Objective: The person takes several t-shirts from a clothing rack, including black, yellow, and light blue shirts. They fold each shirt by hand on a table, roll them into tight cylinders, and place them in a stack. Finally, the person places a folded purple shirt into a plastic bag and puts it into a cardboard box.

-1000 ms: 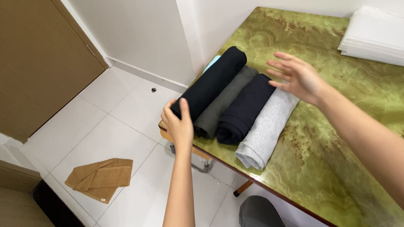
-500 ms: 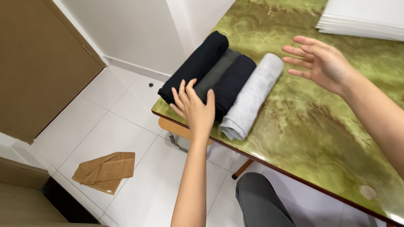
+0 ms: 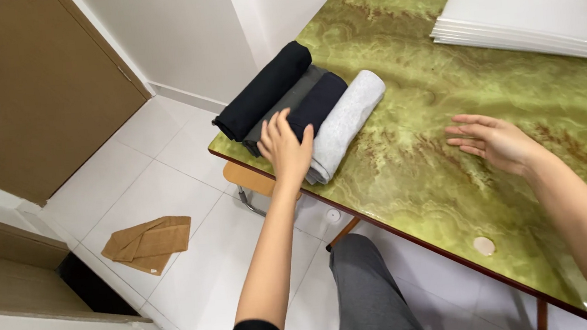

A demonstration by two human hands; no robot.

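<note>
**Hand Positions at the Row of Rolled Cloths**

Four rolled cloths were laid side by side at the near left corner of the green marble table (image 3: 452,171), each touching its neighbour. From the left, the row consisted of a black roll (image 3: 261,91), a dark grey roll (image 3: 294,97), a navy roll (image 3: 319,98) and a light grey roll (image 3: 346,118).

The left hand (image 3: 285,151) was placed flat on the near ends of the rolls, over the dark grey and navy ones, just beside the light grey roll. Its fingers were extended and slightly apart; nothing was clamped.

The right hand (image 3: 493,142) was held palm down low over the bare table, well apart from the rolls. Its fingers were spread and nothing was held. Contact with the table could not be determined.

A stack of white sheets (image 3: 531,20) was located at the far right of the table. A folded brown cloth (image 3: 149,242) was lying on the tiled floor (image 3: 164,163), near a brown door (image 3: 28,90).
</note>
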